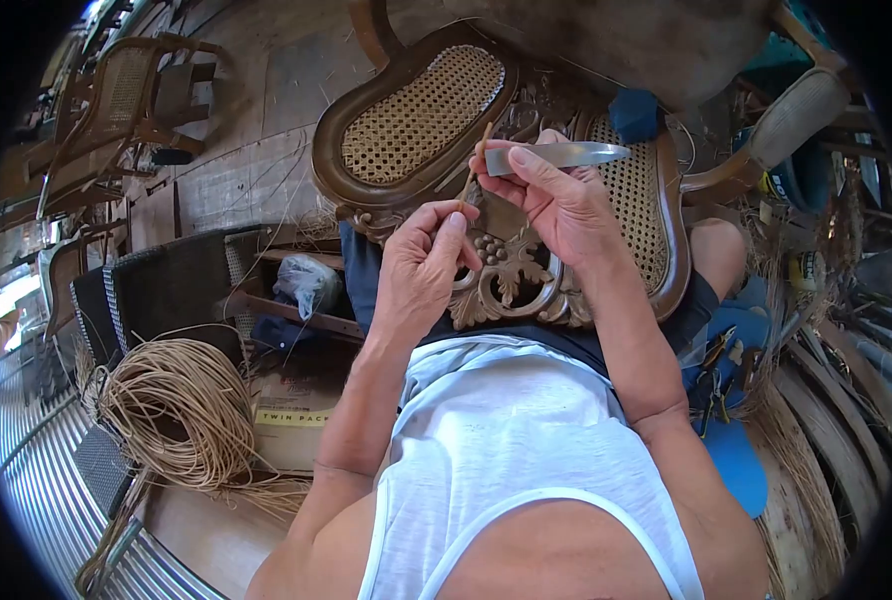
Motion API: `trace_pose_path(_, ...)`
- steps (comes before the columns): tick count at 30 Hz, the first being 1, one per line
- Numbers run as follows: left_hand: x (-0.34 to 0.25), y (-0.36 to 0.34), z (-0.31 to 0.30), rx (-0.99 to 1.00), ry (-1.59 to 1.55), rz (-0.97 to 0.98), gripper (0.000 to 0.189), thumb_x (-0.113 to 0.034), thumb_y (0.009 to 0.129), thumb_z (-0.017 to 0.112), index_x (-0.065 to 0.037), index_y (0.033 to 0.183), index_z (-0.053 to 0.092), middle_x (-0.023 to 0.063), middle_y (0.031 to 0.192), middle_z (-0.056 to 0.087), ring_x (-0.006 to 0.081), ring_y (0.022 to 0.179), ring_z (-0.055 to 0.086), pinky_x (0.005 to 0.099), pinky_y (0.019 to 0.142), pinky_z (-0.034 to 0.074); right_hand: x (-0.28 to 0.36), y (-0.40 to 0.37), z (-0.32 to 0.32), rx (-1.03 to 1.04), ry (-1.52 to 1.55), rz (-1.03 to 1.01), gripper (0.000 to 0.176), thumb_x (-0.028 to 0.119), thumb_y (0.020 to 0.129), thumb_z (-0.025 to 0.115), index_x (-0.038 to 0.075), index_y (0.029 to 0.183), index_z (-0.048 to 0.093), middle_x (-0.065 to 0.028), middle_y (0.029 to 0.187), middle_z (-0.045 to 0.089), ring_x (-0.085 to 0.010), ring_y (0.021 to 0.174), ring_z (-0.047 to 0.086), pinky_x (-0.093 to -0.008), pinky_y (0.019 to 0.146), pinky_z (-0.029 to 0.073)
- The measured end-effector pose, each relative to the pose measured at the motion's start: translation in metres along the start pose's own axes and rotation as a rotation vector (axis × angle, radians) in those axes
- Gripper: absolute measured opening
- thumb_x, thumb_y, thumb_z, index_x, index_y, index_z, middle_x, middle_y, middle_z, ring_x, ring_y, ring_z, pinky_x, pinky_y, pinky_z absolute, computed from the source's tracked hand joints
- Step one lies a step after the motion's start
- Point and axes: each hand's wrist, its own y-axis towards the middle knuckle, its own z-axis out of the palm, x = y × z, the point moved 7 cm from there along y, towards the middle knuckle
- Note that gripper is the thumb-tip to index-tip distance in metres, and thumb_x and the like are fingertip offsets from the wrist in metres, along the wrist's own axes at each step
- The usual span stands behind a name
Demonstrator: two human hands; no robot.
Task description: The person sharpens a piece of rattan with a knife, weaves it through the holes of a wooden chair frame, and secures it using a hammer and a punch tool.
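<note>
The thin cane strip [469,182] lies between the two hands, above the carved wooden frame [511,275] on the person's lap; its near end is at the left hand [424,260] and its upper stretch is at the right hand's fingertips, so neither hand is clearly the nearer. Its long axis runs away from the body, steep in the view; the far end leans a little to the right and sticks out past the right hand's fingers.

The left hand pinches the strip between thumb and forefinger, the other fingers loosely curled; the right hand [571,215] pinches the knife [581,154] between thumb and fingers, with its fingertips at the strip too. The knife's long axis runs across the view, crosswise to the strip; its tip points right, away from the left hand, and its squared end is just beside the strip; whether blade and strip touch cannot be told.

Beyond the left hand is the rounded cane panel [416,120]; behind and to the right of the right hand is the second cane panel [634,220], with a blue object [634,115] at its far end; the coil of cane [181,410] lies well apart, to the left.
</note>
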Motion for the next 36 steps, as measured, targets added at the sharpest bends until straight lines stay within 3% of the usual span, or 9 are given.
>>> trace_pose_path(3, 0.003, -0.003, 0.002, -0.005, 0.004, 0.0, 0.023, -0.02, 0.104, 0.053, -0.002, 0.113, 0.063, -0.0022, 0.069, 0.061, 0.0001, 0.06, 0.046, 0.0162, 0.056, 0.034, -0.004, 0.002, -0.003, -0.094, -0.025, 0.004, 0.012, 0.006, 0.093, 0.067, 0.006, 0.087, 0.057, -0.0177, 0.1, 0.071, -0.0262, 0.094, 0.071, -0.0363, 0.084, 0.06)
trace_pose_path(9, 0.009, -0.005, 0.003, 0.006, 0.026, -0.005, 0.022, -0.018, 0.104, 0.051, -0.001, 0.113, 0.062, -0.0011, 0.07, 0.062, 0.0009, 0.062, 0.05, 0.0176, 0.057, 0.035, -0.004, 0.0, -0.007, -0.124, -0.072, 0.023, 0.011, 0.005, 0.092, 0.068, 0.005, 0.087, 0.059, -0.0168, 0.096, 0.072, -0.0253, 0.087, 0.072, -0.0335, 0.076, 0.061)
trace_pose_path(23, 0.014, -0.018, -0.007, 0.025, -0.035, 0.002, 0.022, -0.015, 0.104, 0.05, 0.002, 0.11, 0.061, 0.0012, 0.072, 0.062, 0.0048, 0.066, 0.056, 0.0193, 0.062, 0.043, -0.008, -0.002, 0.004, -0.034, -0.155, 0.019, 0.013, 0.006, 0.092, 0.069, 0.007, 0.087, 0.057, -0.0157, 0.095, 0.072, -0.027, 0.089, 0.072, -0.0357, 0.08, 0.061)
trace_pose_path(26, 0.016, -0.021, -0.006, 0.04, -0.029, -0.007, 0.023, -0.017, 0.104, 0.051, 0.002, 0.11, 0.061, 0.0014, 0.071, 0.062, 0.0044, 0.066, 0.056, 0.0191, 0.061, 0.041, -0.01, -0.003, 0.003, -0.045, -0.181, -0.014, 0.013, 0.006, 0.092, 0.069, 0.006, 0.087, 0.057, -0.0157, 0.095, 0.072, -0.0275, 0.09, 0.072, -0.0363, 0.08, 0.061)
trace_pose_path(28, 0.018, -0.022, -0.005, 0.061, -0.046, -0.023, 0.023, -0.021, 0.104, 0.052, -0.001, 0.111, 0.062, 0.0023, 0.07, 0.066, 0.0017, 0.06, 0.048, 0.0173, 0.056, 0.035, -0.008, -0.005, 0.004, -0.053, -0.196, -0.033, 0.013, 0.006, 0.092, 0.069, 0.006, 0.087, 0.057, -0.016, 0.095, 0.071, -0.0277, 0.09, 0.072, -0.0365, 0.08, 0.061)
trace_pose_path(36, 0.019, -0.023, -0.005, 0.084, -0.053, -0.029, 0.024, -0.021, 0.104, 0.052, 0.0, 0.111, 0.061, 0.0038, 0.069, 0.066, 0.0023, 0.059, 0.048, 0.0179, 0.055, 0.035, -0.011, -0.008, 0.004, -0.075, -0.219, -0.044, 0.013, 0.008, 0.092, 0.069, 0.008, 0.086, 0.057, -0.0161, 0.096, 0.072, -0.0273, 0.09, 0.072, -0.0371, 0.079, 0.061)
